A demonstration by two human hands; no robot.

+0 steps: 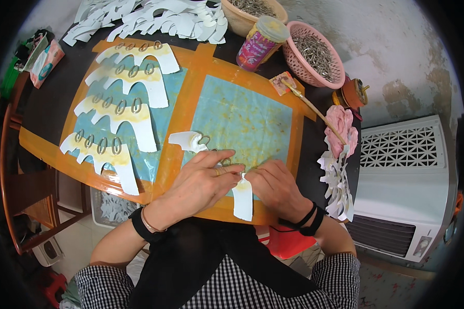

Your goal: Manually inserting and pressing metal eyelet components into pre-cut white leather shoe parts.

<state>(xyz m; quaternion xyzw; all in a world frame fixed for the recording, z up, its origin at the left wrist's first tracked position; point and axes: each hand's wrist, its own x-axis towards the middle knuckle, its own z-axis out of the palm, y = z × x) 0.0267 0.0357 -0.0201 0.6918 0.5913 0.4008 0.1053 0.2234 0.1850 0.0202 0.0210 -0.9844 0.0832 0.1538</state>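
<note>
White card, cut in a comb-like curve, lies under both your hands: the paper cutout [232,177] runs from a curled end beyond your left fingers to a blunt tab hanging over the table's near edge. Your left hand [201,183] presses flat on it, fingers together and stretched toward a small metal ring [226,161] at your fingertips. Your right hand [276,185] rests just beside, fingers curled down onto the same strip; whether it pinches anything I cannot tell. Beneath lies a glossy blue mat [242,116] stained yellow, framed in orange tape. Farther to your left, four finished cutouts [121,98] carry rows of rings. Beyond your right hand sit a pink basket [314,54] of metal pieces, a lidded jar [260,44] and a thin stick [314,110].
</note>
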